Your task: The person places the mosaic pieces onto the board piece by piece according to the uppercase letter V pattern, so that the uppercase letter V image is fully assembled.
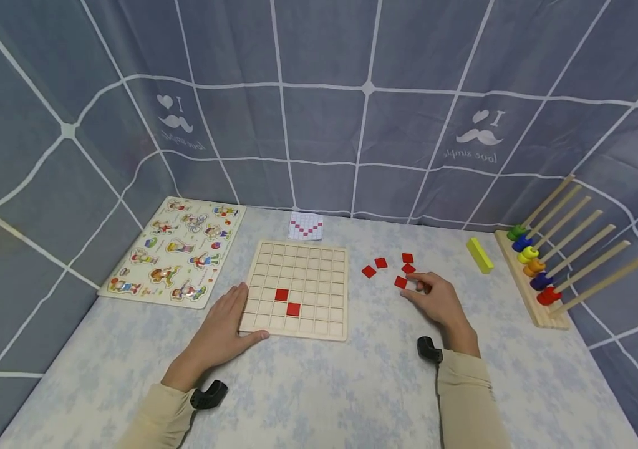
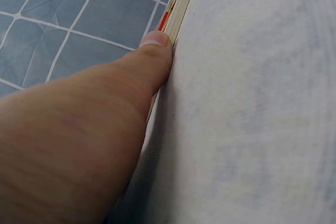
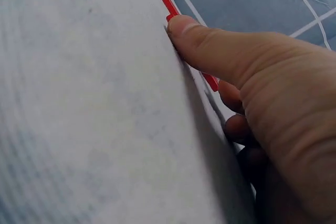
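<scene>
A wooden grid board [image 1: 327,274] lies on the table, with one red square tile [image 1: 282,295] and another red tile [image 1: 293,309] in neighbouring rows of its cells. My left hand [image 1: 222,329] rests at the board's near left corner, fingers straight along the left side. Its thumb [image 2: 155,43] presses the front edge. Right of the board, my right hand [image 1: 435,300] has thumb and forefinger at a red tile [image 1: 401,282], pinching it at its right side close over the table. Several loose red tiles [image 1: 381,263] lie around it. The right thumb [image 3: 194,35] partly hides tiles in the right wrist view.
A small pattern card [image 1: 305,226] with a red V lies behind the board. A picture puzzle board [image 1: 175,252] lies far left. To the right are a yellow block [image 1: 479,255] and a wooden peg rack [image 1: 543,315] with coloured rings. A blue-grey curtain [image 1: 324,125] encloses the table.
</scene>
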